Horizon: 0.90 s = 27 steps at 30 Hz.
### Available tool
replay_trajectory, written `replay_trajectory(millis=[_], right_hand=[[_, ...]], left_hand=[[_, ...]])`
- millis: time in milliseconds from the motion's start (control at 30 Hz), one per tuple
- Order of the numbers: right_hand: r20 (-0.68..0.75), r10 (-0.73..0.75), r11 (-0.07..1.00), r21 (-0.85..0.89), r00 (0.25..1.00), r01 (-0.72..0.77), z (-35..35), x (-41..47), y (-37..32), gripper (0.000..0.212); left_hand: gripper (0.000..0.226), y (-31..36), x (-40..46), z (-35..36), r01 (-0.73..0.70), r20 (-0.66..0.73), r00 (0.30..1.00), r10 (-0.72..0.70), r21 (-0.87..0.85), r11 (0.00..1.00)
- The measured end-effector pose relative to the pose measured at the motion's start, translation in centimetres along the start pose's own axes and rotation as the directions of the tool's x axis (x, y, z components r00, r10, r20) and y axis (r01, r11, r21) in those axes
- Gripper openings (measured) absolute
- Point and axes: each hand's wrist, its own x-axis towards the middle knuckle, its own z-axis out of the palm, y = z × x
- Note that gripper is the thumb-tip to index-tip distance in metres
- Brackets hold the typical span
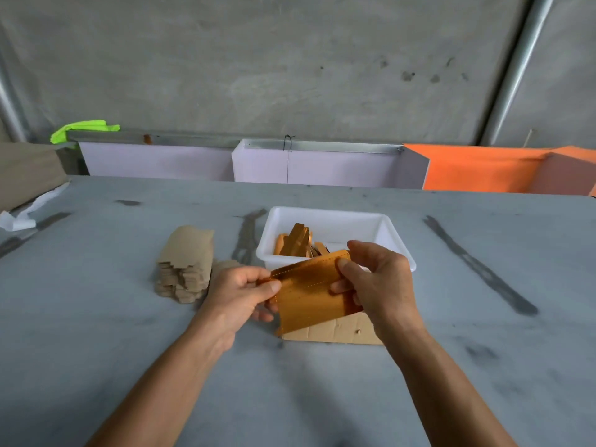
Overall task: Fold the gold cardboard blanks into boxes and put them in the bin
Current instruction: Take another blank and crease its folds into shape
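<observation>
Head view: a person's left hand (240, 293) and right hand (375, 282) pinch opposite edges of a gold cardboard blank (311, 293), held above the table (129, 333) just before the white bin (335, 221), mid-fold. Next, likely, creasing along its scored lines into a box.

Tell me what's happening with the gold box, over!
Left hand and right hand both pinch gold blank, mid-fold. White bin behind, folded boxes inside. Nothing blocking.

Both forearms are bare to each hand, left hand (240, 293) and right hand (377, 285), ungloved, no sleeves showing.
</observation>
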Motion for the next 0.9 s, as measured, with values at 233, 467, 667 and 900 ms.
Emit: replay_trajectory(millis=[233,467,667,900], right_hand=[[0.049,0.171,0.982,0.068,0.984,-0.174,-2.4,-0.7,1.4,0.012],[0.145,0.276,0.932,0.201,0.950,-0.301,-3.7,-1.9,3.3,0.008],[-0.104,0.257,0.966,0.044,0.961,-0.254,-4.2,-2.6,5.4,0.017],[0.086,0.446,0.869,0.198,0.891,-0.455,-1.5,-4.6,6.3,0.014]], left_hand=[[0.012,-0.2,-0.7,2.3,0.001,0.070,0.998,0.000,-0.008,1.000],[0.022,-0.8,-1.3,3.4,-0.013,0.100,0.995,0.007,0.064,0.998],[0.015,-1.8,-1.3,3.7,0.099,-0.055,0.993,-0.101,-0.032,0.995],[0.007,-3.6,-2.2,6.2,0.163,-0.173,0.963,-0.206,-0.234,0.959]])
